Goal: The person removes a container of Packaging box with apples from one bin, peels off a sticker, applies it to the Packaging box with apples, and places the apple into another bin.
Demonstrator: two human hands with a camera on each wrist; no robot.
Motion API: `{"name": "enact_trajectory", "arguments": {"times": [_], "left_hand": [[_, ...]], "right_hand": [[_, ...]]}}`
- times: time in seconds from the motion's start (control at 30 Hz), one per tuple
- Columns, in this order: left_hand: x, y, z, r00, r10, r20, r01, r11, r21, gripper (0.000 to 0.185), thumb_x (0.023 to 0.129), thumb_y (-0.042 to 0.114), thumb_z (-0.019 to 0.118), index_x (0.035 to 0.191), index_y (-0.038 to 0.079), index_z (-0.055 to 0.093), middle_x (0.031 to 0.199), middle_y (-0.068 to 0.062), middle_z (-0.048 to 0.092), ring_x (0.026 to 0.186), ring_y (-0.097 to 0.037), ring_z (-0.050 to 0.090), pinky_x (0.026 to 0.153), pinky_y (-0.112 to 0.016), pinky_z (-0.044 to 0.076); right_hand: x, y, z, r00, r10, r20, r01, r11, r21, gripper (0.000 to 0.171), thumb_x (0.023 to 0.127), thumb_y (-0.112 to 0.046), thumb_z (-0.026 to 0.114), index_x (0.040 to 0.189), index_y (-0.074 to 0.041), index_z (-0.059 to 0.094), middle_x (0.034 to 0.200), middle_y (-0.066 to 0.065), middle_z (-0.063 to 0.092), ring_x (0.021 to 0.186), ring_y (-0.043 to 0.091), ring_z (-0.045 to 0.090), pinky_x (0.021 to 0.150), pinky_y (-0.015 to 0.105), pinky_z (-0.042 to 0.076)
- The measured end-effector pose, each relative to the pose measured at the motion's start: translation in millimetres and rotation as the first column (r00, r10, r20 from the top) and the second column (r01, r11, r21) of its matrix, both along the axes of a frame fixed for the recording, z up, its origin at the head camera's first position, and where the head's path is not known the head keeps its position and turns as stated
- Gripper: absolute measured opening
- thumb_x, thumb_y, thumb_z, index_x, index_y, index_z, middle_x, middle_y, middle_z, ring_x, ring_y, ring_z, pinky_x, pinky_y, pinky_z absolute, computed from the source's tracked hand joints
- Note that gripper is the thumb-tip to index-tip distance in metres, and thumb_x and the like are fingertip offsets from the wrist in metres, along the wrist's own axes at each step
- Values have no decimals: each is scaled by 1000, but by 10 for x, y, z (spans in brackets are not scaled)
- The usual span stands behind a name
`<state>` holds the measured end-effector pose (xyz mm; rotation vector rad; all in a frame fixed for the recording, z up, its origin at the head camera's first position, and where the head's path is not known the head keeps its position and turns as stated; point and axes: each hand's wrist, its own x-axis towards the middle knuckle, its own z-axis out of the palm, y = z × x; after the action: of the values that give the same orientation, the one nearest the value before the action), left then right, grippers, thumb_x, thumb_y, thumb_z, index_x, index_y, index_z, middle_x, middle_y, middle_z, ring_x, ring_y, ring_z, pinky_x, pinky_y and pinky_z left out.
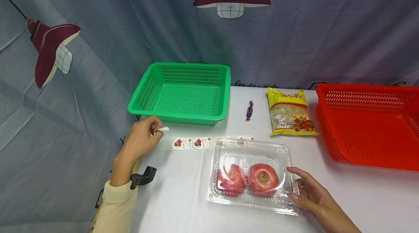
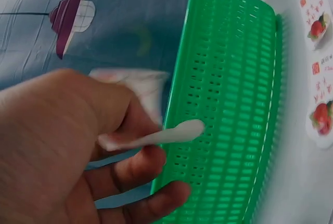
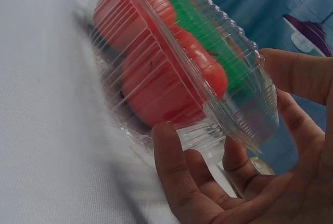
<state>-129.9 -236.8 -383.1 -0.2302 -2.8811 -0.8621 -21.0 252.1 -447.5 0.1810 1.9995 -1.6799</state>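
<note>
Between thumb and fingers, my left hand [image 1: 144, 136] pinches a small white sticker [image 2: 182, 131], curled and seen mostly edge-on, by the front left corner of the green basket [image 1: 178, 118]. A clear plastic clamshell box [image 1: 252, 204], lid down, holds two red apples [image 1: 263, 179] side by side. My right hand [image 1: 315, 198] grips the box's right edge, with fingers on either side of it in the right wrist view. Strawberry-printed stickers [image 1: 202, 143] lie in a row on a clear sheet, and the box partly covers another one.
A red basket [image 1: 370, 138] stands at the right. Near it lies a yellow food packet [image 1: 291, 112] with a purple wrapped candy [image 1: 250, 111] to its left. A grey curtain [image 1: 278, 51] printed with lamps hangs behind the white table [image 1: 176, 193].
</note>
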Motion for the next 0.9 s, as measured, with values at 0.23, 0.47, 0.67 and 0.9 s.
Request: {"name": "enact_trajectory", "arguments": {"times": [0.23, 0.47, 0.67, 0.9], "left_hand": [[16, 115, 53, 998, 28, -60, -20, 991, 131, 14, 90, 6, 62, 101, 12, 70, 64, -1, 54, 50, -14, 44, 47, -32, 36], [57, 327, 121, 1000, -20, 2, 19, 950, 310, 10, 94, 6, 63, 104, 9, 63, 53, 2, 33, 44, -11, 28, 42, -27, 25], [115, 492, 167, 988, -109, 105, 44, 869, 492, 7, 95, 9, 65, 99, 5, 60, 90, -8, 71, 63, -18, 66, 46, -29, 41], [199, 698, 228, 973, -170, 157, 48, 812, 582, 8, 93, 11, 69, 94, 4, 64, 99, -8, 67, 85, -26, 66, 66, -37, 48]], "right_hand": [[0, 7, -6, 1000, 4, -2, -4, 1000, 2, 67, 95, -20, 63, 152, -25, 29, 141, 10, 35, 110, 21, 51, 85, 35, 52], [17, 22, -16, 1000, 13, -26, -13, 1000, -10, 66, 96, -17, 62, 153, -24, 28, 137, 3, 41, 110, 17, 54, 85, 34, 52], [8, 7, 3, 999, 25, -26, -24, 999, 27, 68, 96, -21, 63, 153, -24, 27, 147, 9, 32, 116, 23, 50, 85, 32, 51], [8, -3, 27, 1000, 19, -12, -19, 999, 32, 68, 95, -21, 64, 153, -25, 28, 147, 9, 30, 115, 24, 49, 86, 33, 51]]}}
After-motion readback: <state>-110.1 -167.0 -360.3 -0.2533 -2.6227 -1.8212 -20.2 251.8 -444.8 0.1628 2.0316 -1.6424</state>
